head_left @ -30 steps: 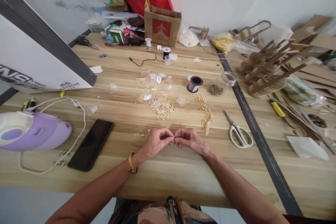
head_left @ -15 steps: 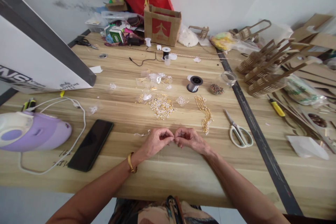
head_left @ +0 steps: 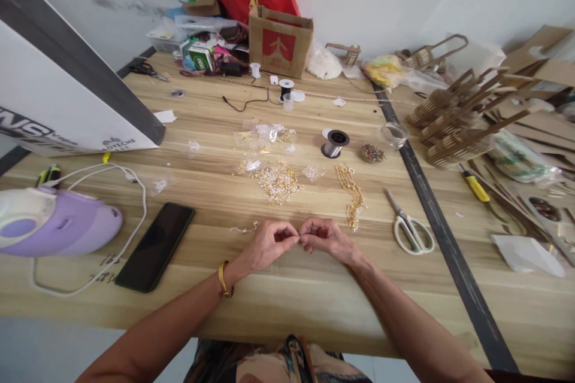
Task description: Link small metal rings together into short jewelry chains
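On the head view I recorded the left hand (head_left: 272, 243) and right hand (head_left: 327, 241) with thumbs and forefingers pinched narrow on a tiny piece (head_left: 299, 234), too small for me to identify, between the two hands. A silvery chain (head_left: 245, 230) lay just beside the left hand. I noted a pile of small beads (head_left: 278, 182) beyond both, gold-coloured chains (head_left: 353, 194) and scissors (head_left: 408, 225) rightward.
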